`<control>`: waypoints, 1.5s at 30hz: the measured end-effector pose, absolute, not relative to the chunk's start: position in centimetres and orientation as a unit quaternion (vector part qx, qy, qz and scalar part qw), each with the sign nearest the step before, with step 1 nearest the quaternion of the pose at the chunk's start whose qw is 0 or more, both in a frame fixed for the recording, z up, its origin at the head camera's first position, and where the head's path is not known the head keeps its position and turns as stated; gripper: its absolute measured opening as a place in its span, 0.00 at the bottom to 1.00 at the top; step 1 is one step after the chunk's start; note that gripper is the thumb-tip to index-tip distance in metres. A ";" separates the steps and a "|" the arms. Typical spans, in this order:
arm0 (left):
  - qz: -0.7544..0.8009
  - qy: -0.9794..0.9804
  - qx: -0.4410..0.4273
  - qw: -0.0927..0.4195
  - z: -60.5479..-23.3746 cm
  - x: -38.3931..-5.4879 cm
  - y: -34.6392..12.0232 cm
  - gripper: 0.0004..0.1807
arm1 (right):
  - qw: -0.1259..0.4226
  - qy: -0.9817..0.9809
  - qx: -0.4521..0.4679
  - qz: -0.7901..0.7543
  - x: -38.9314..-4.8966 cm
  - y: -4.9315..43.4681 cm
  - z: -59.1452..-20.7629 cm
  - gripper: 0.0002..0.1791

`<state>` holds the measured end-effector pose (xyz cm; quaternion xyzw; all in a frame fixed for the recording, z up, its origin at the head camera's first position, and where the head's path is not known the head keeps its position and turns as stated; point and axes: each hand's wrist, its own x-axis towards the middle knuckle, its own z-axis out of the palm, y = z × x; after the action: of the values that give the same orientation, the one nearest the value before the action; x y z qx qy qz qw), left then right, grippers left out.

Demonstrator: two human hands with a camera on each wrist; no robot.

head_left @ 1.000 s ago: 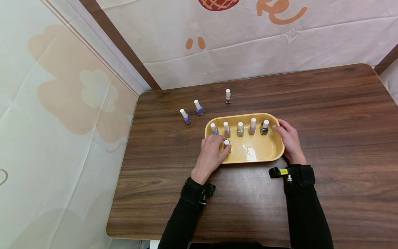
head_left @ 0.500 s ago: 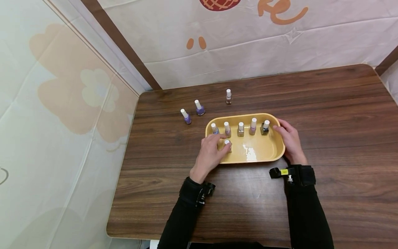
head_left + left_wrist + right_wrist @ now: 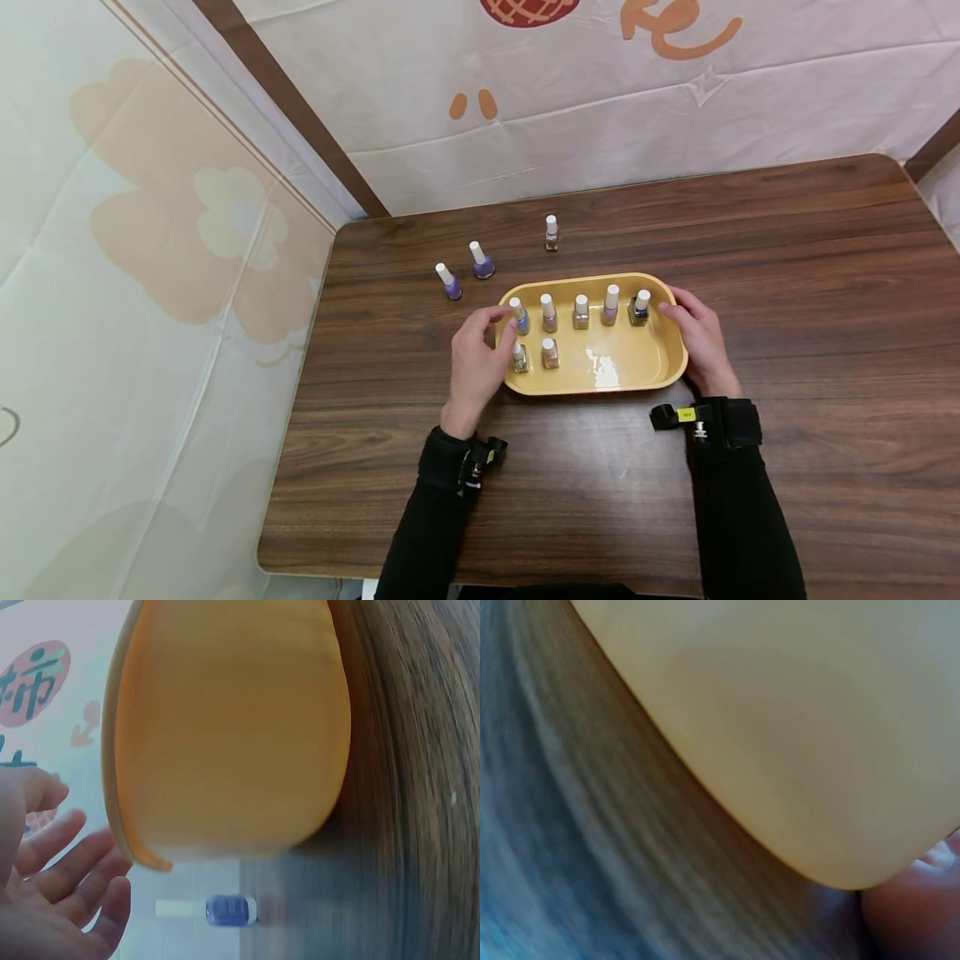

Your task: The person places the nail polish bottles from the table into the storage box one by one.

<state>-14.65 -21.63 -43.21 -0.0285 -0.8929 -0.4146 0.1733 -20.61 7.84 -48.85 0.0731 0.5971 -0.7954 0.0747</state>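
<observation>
A yellow tray lies on the table with several small white-capped nail polish bottles in it. My right hand grips the tray's right end, thumb on the rim. At the left end my left hand hovers with relaxed fingers and holds nothing. Beside its fingertips stand a blue bottle in the back row and a clear-looking bottle in the front row. A pinkish bottle is next to the latter. The back row ends at the right with a dark bottle. The left wrist view shows the tray's outer wall.
Behind the tray on the wooden table, two purple nail polish bottles, one nearer and one farther, stand to the left. A brownish bottle stands farther back. A printed cloth wall borders the table's far edge.
My left hand has let go of the pinkish bottle in the front row and moved left to the tray's end, uncovering the clear-looking bottle. The right hand has stayed on the tray.
</observation>
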 end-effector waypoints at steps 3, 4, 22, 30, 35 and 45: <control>-0.422 -0.886 -0.013 0.192 -43.5 -14.9 -22.4 0.11 | 0.076 0.595 0.072 -0.797 -20.6 7.9 -48.8 0.09; -0.421 -0.885 -0.007 0.199 -43.6 -15.1 -22.6 0.11 | 0.076 0.596 0.072 -0.796 -20.6 7.9 -48.8 0.09; -0.385 -0.892 0.127 0.198 -46.1 -17.1 -27.9 0.11 | 0.077 0.596 0.068 -0.797 -20.6 7.9 -48.6 0.10; -0.403 -0.884 0.155 0.178 -47.0 -18.5 -28.9 0.12 | 0.078 0.605 0.071 -0.789 -20.5 8.0 -48.7 0.11; -0.415 -0.879 0.172 0.159 -47.2 -19.3 -29.3 0.13 | 0.078 0.600 0.070 -0.793 -20.5 7.9 -48.7 0.11; -0.441 -0.869 0.183 0.133 -47.0 -21.3 -30.2 0.18 | 0.073 0.598 0.073 -0.795 -20.6 7.8 -48.9 0.10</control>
<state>-21.34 -30.18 -46.96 0.1829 -0.8688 -0.4405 0.1329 -20.63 7.85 -48.88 0.0730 0.5976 -0.7952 0.0726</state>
